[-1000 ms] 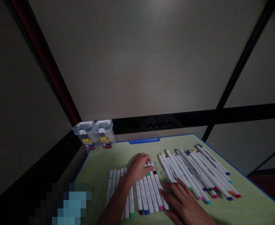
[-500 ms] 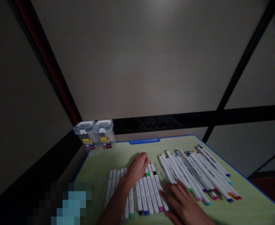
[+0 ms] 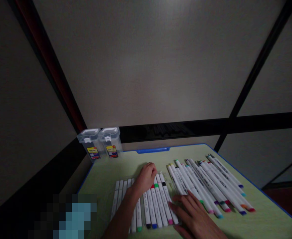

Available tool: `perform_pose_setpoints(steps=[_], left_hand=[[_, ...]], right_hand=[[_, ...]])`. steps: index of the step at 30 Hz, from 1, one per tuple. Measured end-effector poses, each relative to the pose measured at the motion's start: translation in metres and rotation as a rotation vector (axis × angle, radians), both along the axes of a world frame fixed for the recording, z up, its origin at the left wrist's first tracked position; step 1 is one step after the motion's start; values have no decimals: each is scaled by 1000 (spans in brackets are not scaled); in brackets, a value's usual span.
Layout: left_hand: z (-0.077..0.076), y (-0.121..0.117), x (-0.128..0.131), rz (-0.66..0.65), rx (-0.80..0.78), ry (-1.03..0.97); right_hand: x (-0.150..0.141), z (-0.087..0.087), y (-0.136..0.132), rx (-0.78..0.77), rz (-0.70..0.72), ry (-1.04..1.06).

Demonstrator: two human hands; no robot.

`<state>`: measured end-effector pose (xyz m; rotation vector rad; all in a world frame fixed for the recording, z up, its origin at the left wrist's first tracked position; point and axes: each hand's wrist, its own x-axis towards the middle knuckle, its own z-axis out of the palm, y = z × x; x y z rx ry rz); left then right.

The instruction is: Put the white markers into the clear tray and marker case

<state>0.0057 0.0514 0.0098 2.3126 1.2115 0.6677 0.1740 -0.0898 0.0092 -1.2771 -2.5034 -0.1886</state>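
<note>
My left hand (image 3: 146, 177) reaches over a row of white markers (image 3: 159, 204) with coloured bands and ends. Its fingers are curled closed at the far ends of these markers; what they hold, if anything, is hidden. Clear plastic shows around the row. Left of it, more white markers (image 3: 138, 212) lie side by side, partly covered by my left forearm. My right hand (image 3: 194, 212) rests at the row's right side, its fingers apart and the fingertips close to the rightmost marker.
A loose spread of white markers (image 3: 210, 184) with coloured ends lies on the right of the green, blue-edged table (image 3: 126, 162). Two clear lidded plastic boxes (image 3: 111, 141) stand at the back left. Behind rises a panelled wall (image 3: 146, 73).
</note>
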Motion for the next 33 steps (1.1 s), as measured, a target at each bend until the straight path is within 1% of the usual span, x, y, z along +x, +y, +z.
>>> perform_pose_setpoints(steps=[4, 8, 10, 12, 15, 17, 19, 21, 23, 28, 33], left_hand=[[-2, -1, 0, 13, 2, -7], [-3, -1, 0, 25, 19, 1], [-3, -1, -1, 27, 30, 7], [-3, -2, -1, 25, 41, 12], [1, -7, 0, 19, 54, 20], [3, -15, 2, 23, 62, 25], [5, -23, 4, 33, 70, 30], [6, -32, 6, 41, 74, 35], [6, -42, 8, 48, 78, 39], [3, -68, 12, 52, 88, 37], [-2, -95, 21, 23, 92, 41]], right_hand=[[-1, 0, 0, 5, -1, 23], [2, -8, 4, 46, 8, 51], [3, -10, 6, 60, 49, 48], [3, -7, 6, 51, 50, 40], [-1, 3, 0, -1, 38, 7], [-4, 11, -6, -43, 24, 16], [-8, 16, -11, -86, 24, 67], [-10, 19, -15, -114, -1, 150], [-10, 18, -16, -136, 24, 193], [-10, 15, -15, -94, 98, 137], [-10, 14, -15, -64, 180, 152]])
